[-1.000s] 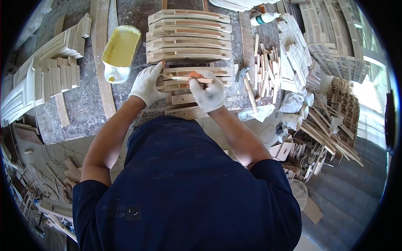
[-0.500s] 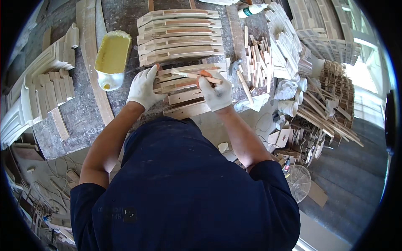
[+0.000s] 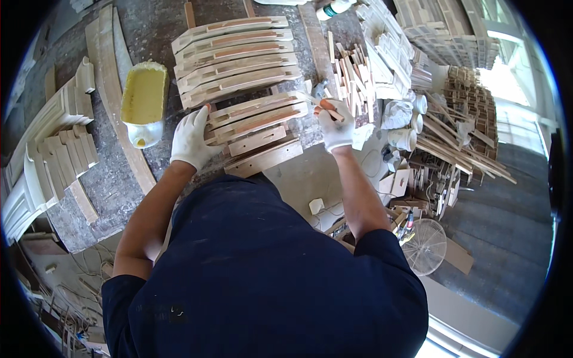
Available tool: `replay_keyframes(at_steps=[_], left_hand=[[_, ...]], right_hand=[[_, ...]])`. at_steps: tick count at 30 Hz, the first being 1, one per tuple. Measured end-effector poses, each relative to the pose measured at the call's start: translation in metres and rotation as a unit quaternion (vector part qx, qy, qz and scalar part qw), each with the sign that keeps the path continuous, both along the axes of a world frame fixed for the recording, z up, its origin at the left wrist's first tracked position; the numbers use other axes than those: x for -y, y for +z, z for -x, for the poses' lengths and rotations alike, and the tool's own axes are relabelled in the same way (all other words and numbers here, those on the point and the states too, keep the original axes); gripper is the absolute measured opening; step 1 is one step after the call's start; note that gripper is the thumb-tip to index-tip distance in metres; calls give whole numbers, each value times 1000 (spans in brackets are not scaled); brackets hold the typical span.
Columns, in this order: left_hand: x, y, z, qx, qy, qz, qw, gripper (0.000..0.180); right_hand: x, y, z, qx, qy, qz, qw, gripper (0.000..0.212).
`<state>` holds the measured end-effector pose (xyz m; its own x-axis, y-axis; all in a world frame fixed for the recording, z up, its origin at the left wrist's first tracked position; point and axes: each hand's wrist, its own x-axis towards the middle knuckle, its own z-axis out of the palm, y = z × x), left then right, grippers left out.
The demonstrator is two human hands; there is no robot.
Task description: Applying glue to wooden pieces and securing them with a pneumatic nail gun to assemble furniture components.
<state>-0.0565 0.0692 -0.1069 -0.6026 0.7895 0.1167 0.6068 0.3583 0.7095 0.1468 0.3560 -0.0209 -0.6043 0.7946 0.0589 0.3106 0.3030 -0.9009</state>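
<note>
My left hand (image 3: 194, 138), in a white glove with an orange fingertip, grips the left ends of two curved wooden slats (image 3: 256, 116), fingers on their far side and thumb on the near side. My gloved right hand (image 3: 335, 125) is closed round the wooden handle of a brush (image 3: 312, 100); its pale bristles are at the slats' right ends. Nearer me lie a short slotted wooden piece (image 3: 258, 141) and a wooden board with holes (image 3: 266, 159). Beyond my hands, several more curved slats (image 3: 239, 62) lie side by side. A cut-open white plastic jug (image 3: 146, 132) holds yellow glue, left of the slats.
White mouldings (image 3: 36, 161) stack at the left of the worktable (image 3: 179, 12). Thin sticks (image 3: 352, 80) lie loose at the right, with a bottle (image 3: 335, 8) at the back. Beyond the table's right edge are white buckets (image 3: 403, 139), scrap timber (image 3: 459, 158) and a fan (image 3: 425, 246).
My right hand has moved right with the brush, from over the middle of the slats to their right ends. My left hand keeps its place at the left ends. The view has shifted slightly.
</note>
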Motion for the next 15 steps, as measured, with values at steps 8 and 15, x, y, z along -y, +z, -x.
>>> replay_keyframes(at_steps=[8, 15], left_hand=[[2, 9, 0, 19, 8, 27, 999, 89], [-3, 4, -2, 5, 18, 12, 1000, 81]], right_hand=[[120, 56, 192, 11, 345, -15, 938, 23], [172, -113, 341, 208, 489, -224, 817, 28]])
